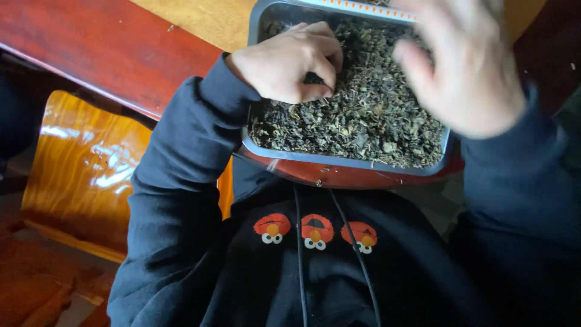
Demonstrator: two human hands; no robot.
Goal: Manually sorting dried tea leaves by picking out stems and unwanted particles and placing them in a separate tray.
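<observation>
Head view is showing the left hand (289, 60) pinching dried leaves (363, 115) inside the tray (339, 162) at the worktop (121, 54) edge, while the blurred right hand (466, 66) is hovering over them, seemingly spread and empty.

R hand (466, 66) motion-blurred; tray (339, 160) top cut off by edge

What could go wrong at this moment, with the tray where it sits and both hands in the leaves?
1. The tray sits at the table edge, above the lap; a push might tip it.
2. The dried leaves lie heaped near the rim, so the blurred right hand may scatter some.
3. The left hand pinches leaves loosely; bits may drop.
</observation>
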